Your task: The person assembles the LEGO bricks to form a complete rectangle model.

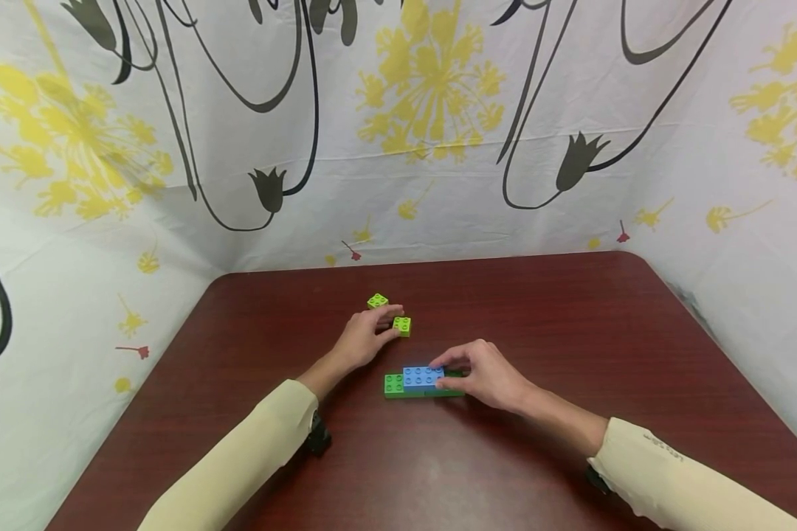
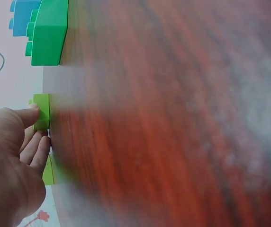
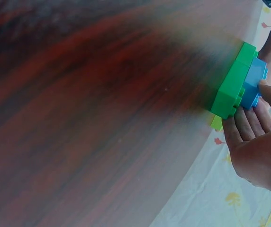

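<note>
In the head view, a blue building brick [image 1: 420, 378] sits on top of a row of green bricks [image 1: 394, 386]. My right hand [image 1: 494, 377] grips this stack at its right end, thumb on the near side of the blue brick and fingers on the far side; the right wrist view also has the thumb against the blue brick [image 3: 254, 80]. Farther back, my left hand [image 1: 365, 335] holds a small lime green brick [image 1: 402, 327] between thumb and fingers. A second lime brick [image 1: 377, 301] lies just beyond the left fingers, partly hidden by them.
The bricks lie on a dark red-brown wooden table [image 1: 538, 310] with rounded far corners. White cloth [image 1: 438, 214] printed with yellow and grey flowers hangs behind it and along both sides. Pale sleeves [image 1: 239, 457] cover both forearms, with a dark device at each wrist.
</note>
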The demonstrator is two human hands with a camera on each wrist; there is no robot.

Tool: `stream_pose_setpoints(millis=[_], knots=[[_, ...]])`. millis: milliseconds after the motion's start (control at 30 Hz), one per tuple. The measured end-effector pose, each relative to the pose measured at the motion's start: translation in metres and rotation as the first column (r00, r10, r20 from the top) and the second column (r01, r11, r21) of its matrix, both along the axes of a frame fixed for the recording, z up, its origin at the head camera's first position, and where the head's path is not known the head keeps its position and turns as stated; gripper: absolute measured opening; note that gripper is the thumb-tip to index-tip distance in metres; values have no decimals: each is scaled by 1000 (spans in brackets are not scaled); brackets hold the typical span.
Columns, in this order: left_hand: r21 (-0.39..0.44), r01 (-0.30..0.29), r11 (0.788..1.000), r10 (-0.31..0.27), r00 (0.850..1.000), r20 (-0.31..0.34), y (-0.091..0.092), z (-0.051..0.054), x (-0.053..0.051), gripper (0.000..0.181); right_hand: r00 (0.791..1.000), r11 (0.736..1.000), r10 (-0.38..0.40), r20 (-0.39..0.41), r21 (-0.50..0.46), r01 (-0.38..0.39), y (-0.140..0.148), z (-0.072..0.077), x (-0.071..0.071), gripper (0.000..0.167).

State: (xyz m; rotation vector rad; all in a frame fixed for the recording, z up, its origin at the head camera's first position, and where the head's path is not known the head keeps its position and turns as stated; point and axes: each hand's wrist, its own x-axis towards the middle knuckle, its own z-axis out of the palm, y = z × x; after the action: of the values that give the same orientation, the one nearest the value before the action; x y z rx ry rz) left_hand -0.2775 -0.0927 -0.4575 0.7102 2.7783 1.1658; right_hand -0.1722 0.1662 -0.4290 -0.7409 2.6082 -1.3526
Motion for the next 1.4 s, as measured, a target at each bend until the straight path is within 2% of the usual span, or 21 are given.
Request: stream_pose_setpoints(millis=[500,633,933,1167,1400], knots=[[-19,-9,1000,9,1000,1,-4,3,3,40,1000,1000,-4,11,-2,4,0,0,0,23],[-10,4,1000,-4,1000,6,-6,5,6,38,1000,1000,-7,17,-3,8,0,1,0,23],[18,23,1000,-23,999,27,-12,10,17,37,1000,1000,-4,14,-4,4,1,2,1,24],[63,49,997,-50,999,20,-17,17,26,38,1000,1000,-4,12,-6,4,1,1,1,24],[74,38,997,-40,999,32,-21,23,35,39,1000,1000,-7,11,0,7,1,1,0,25]])
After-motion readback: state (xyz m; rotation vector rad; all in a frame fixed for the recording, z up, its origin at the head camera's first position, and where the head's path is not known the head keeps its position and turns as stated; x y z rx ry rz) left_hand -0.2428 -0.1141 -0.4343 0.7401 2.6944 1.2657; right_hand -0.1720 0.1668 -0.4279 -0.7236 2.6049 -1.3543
